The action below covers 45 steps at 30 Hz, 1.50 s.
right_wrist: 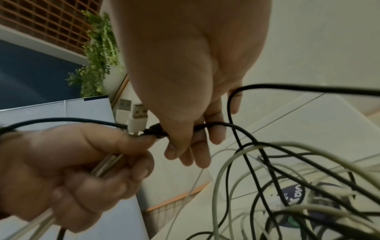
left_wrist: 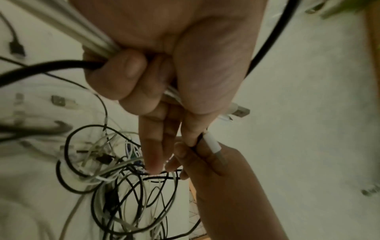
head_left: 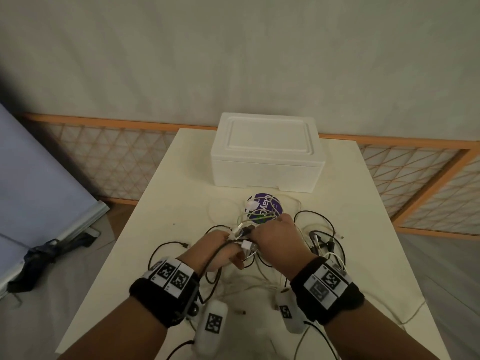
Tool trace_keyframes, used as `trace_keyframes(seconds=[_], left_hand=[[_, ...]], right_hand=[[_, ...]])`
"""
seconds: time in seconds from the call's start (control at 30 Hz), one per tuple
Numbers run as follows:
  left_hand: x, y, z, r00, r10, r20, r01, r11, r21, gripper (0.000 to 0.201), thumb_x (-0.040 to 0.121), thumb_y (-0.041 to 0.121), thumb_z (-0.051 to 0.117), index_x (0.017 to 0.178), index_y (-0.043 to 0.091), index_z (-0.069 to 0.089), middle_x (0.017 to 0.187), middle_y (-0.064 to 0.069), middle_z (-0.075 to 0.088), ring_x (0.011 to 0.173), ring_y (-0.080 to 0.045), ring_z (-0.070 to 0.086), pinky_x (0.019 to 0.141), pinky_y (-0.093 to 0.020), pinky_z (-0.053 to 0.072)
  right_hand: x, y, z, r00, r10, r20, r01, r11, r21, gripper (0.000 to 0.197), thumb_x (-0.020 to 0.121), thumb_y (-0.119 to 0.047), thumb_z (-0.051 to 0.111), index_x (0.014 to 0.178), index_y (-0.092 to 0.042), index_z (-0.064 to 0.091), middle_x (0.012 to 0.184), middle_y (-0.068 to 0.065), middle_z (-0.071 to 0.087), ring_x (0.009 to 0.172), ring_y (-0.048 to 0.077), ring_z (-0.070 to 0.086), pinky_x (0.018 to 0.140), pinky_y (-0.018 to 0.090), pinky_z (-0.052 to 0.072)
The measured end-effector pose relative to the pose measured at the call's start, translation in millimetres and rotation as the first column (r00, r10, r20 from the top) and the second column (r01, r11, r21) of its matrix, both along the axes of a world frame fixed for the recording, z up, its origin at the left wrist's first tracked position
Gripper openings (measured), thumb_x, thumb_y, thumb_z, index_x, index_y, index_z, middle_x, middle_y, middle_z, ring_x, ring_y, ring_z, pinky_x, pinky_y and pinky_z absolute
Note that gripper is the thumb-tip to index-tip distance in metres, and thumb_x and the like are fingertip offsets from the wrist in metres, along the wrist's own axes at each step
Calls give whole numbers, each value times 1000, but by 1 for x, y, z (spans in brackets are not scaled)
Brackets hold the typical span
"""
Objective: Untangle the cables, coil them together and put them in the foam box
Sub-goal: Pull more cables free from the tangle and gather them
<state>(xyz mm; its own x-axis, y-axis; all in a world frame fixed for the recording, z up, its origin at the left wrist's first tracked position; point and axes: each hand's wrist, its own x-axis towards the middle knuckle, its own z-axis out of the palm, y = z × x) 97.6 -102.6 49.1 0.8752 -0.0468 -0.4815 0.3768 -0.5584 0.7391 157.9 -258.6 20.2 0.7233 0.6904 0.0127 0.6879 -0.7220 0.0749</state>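
White foam box [head_left: 267, 154] sits lidded at twelve o'clock on the table [head_left: 161, 203]. Tangled cables [head_left: 319, 237] sprawl at centre. The left hand [head_left: 218, 252] clenches a cable bundle; the right hand [head_left: 276, 242] pinches a black cable [right_wrist: 218, 125] beside it.

Left hand [left_wrist: 164, 56] grips cables [left_wrist: 88, 43] above a tangled pile [left_wrist: 123, 186].

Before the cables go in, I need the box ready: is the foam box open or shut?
Shut. In the head view the lid sits flush on the foam box at the table's far end.
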Motion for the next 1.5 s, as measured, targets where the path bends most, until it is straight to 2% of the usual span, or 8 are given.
trace_keyframes(seconds=[0.17, 0.3, 0.57, 0.7, 0.9, 1.03, 1.23, 1.5], left_hand=[[2, 1, 4, 985, 174, 6, -172, 979, -106, 18, 94, 8, 54, 86, 5, 70, 60, -1, 68, 46, -5, 60, 44, -12, 38], [1, 13, 2, 897, 434, -77, -440, 873, -211, 30, 96, 20, 56, 75, 0, 61, 64, -14, 60, 27, -5, 41, 32, -13, 28], [-1, 2, 2, 969, 91, -230, -182, 892, -415, 38, 95, 31, 56, 90, -4, 68, 92, -26, 71, 40, -11, 45, 34, -16, 21], [-4, 7, 0, 985, 124, -122, -164, 892, -421, 28, 92, 20, 56, 69, 6, 61, 52, -3, 56, 34, -9, 30, 36, -18, 23], [-4, 16, 28, 963, 264, 47, -180, 768, -615, 23, 66, 36, 66, 58, 16, 58, 49, 0, 38, 37, -9, 25, 38, -17, 22], [-10, 9, 37, 957, 261, 122, -119, 745, -656, 28, 89, 31, 62, 69, 12, 68, 56, -7, 53, 36, -7, 28, 37, -17, 22], [2, -5, 12, 940, 194, 280, -125, 961, -247, 9, 91, 16, 62, 88, 21, 68, 55, 22, 63, 45, 6, 50, 50, -14, 37], [17, -17, -17, 929, 144, 342, -92, 982, -163, 27, 78, 10, 75, 102, 21, 70, 94, 6, 73, 86, -5, 67, 77, -19, 51]], right_hand=[[-5, -2, 4, 997, 76, 5, -76, 980, 182, 29, 78, -35, 41, 79, -38, 70, 50, -11, 56, 49, 8, 56, 72, 26, 31], [-3, -12, 8, 996, 91, 0, -85, 935, 345, 16, 73, -32, 66, 86, -39, 70, 58, -18, 62, 58, 0, 57, 72, 21, 30], [-2, 1, 8, 983, 167, 78, -170, 985, 20, 20, 50, -27, 82, 52, -28, 62, 44, -10, 50, 45, 12, 55, 62, 28, 44], [-1, 3, 6, 967, 252, -45, -240, 953, 185, 13, 70, -23, 59, 64, -29, 68, 51, -8, 57, 45, 13, 56, 45, 20, 39], [12, -26, -11, 881, -120, -457, 323, 859, 397, 22, 95, -24, 53, 110, -17, 67, 100, 4, 71, 94, 20, 64, 77, 19, 43], [16, -35, -20, 904, -200, -378, 315, 909, 272, 24, 96, -35, 48, 98, -18, 65, 93, 3, 70, 89, 24, 63, 75, 33, 46], [15, -18, 3, 950, 19, -311, 142, 863, 485, 39, 79, -43, 47, 80, -15, 74, 74, 6, 63, 73, 23, 58, 66, 22, 44], [2, -19, 30, 1000, -8, -24, 19, 860, 510, 30, 83, -39, 44, 73, -29, 71, 60, -9, 63, 58, 14, 58, 58, 25, 39]])
